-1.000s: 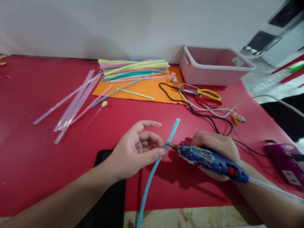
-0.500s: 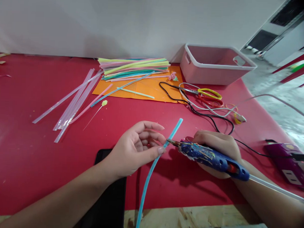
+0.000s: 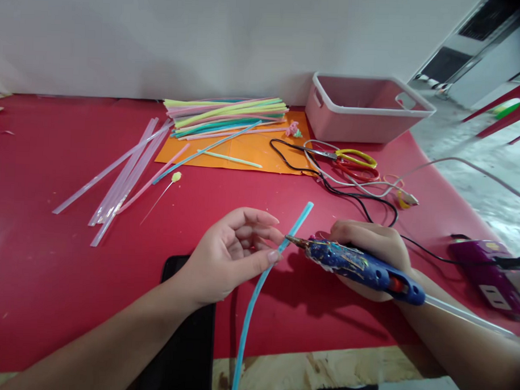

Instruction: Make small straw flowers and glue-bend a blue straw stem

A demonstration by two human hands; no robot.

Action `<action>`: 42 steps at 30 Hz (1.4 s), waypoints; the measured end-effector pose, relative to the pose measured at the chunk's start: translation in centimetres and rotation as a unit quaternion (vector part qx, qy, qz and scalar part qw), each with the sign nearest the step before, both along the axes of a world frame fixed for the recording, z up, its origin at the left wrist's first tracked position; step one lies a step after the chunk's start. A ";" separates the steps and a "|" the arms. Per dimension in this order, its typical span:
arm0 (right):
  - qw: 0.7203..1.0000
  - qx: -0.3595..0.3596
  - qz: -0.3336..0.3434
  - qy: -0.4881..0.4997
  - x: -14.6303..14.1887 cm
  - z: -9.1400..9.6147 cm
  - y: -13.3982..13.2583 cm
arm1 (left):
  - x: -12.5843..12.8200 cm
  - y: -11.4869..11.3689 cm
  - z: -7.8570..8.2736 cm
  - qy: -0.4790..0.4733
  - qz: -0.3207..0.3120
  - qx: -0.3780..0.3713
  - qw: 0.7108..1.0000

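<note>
Red table [image 3: 70,268], grey wall [image 3: 205,39] at top; at centre, curled left hand [image 3: 228,253] pinches blue stem [image 3: 249,308], right hand [image 3: 375,240] grips glue gun [image 3: 354,262].

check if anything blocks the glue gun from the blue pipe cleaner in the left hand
Nothing visible: the nozzle of the glue gun in the right hand appears to reach that blue pipe cleaner; the left hand holds it close by.
</note>
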State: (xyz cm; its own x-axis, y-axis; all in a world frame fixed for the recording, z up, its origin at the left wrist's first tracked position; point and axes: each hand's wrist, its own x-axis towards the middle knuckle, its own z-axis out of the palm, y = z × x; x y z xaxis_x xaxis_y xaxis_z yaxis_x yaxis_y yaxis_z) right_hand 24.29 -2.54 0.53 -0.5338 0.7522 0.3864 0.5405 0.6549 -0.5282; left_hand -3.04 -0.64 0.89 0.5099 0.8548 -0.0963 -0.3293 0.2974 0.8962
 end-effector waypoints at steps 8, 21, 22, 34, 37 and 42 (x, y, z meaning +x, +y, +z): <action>1.000 0.011 -0.011 0.021 -0.2 -0.2 -0.1 | 0.0 0.0 0.4 0.022 0.008 0.005 1.000; 0.999 0.012 -0.030 0.011 0.0 -0.2 -0.1 | 0.0 0.0 0.7 0.027 0.011 -0.001 1.000; 0.999 0.014 -0.031 0.009 0.0 -0.2 -0.2 | 0.0 0.0 0.6 0.026 0.011 -0.001 1.000; 1.000 0.009 -0.022 0.007 0.2 0.0 0.0 | -0.1 0.0 0.9 0.041 0.012 -0.002 0.999; 0.999 0.012 -0.030 0.000 0.1 0.1 -0.1 | 0.0 0.0 1.0 0.041 0.010 -0.001 0.999; 0.999 0.018 -0.030 0.007 0.1 0.2 -0.1 | -0.1 -0.1 0.9 0.032 0.005 -0.003 0.999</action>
State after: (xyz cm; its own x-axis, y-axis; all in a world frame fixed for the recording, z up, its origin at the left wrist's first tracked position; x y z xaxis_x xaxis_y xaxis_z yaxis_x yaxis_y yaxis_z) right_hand 24.38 -2.66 0.74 -0.4829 0.7680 0.4207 0.5720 0.6404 -0.5125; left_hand -3.17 -0.75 1.75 0.4933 0.8596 -0.1334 -0.2749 0.2996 0.9136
